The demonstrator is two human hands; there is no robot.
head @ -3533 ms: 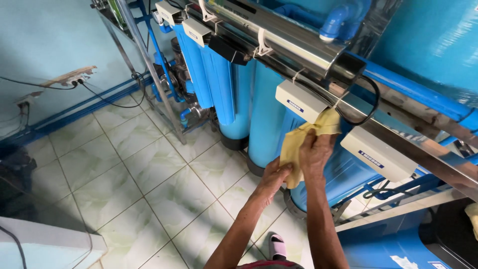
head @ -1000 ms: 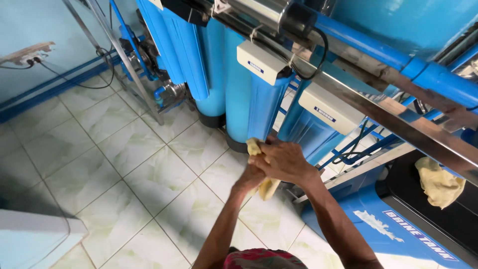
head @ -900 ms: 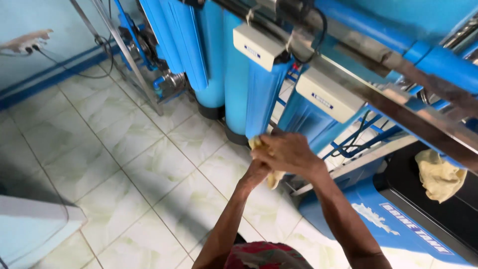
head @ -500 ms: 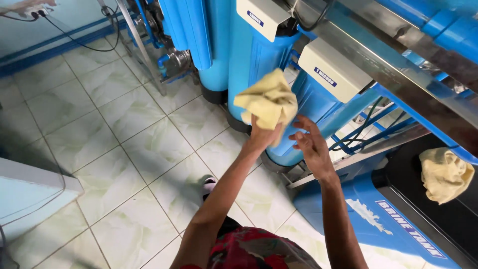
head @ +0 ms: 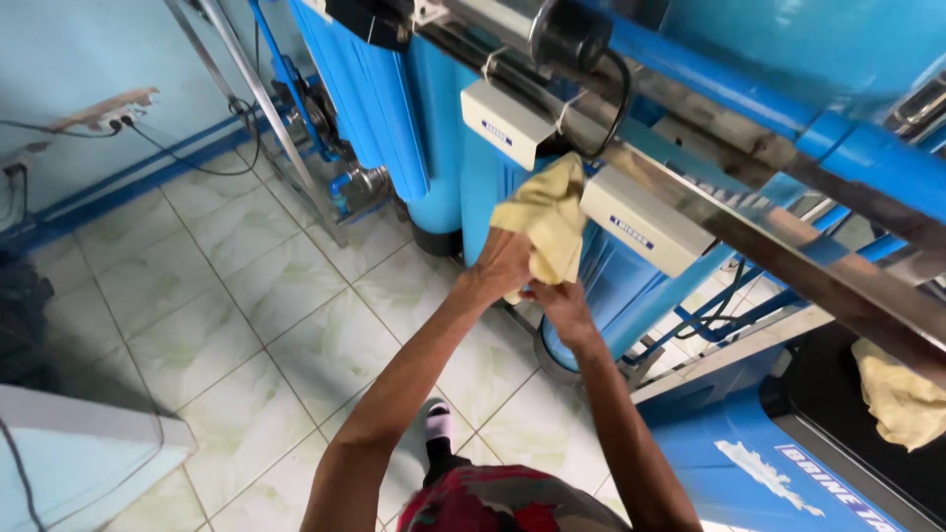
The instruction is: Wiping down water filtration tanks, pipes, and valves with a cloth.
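My left hand (head: 503,266) grips a crumpled yellow cloth (head: 548,225) and presses it against a tall blue filter tank (head: 631,286), between two white control boxes (head: 506,122) (head: 645,219). My right hand (head: 562,303) sits just below, fingers closed on the cloth's lower edge. Both arms reach up from the bottom of the view. A steel frame bar (head: 729,207) runs diagonally above the cloth.
More blue cylinders (head: 394,108) stand to the left on a pale tiled floor (head: 246,296). A second yellow rag (head: 902,394) lies on a dark surface at right. A blue brine tank (head: 759,463) is at lower right. Cables and a power strip (head: 103,110) line the left wall.
The cloth rose from low near the tank's base to between the white boxes. My right hand, open half a second ago, has closed on the cloth's lower edge.
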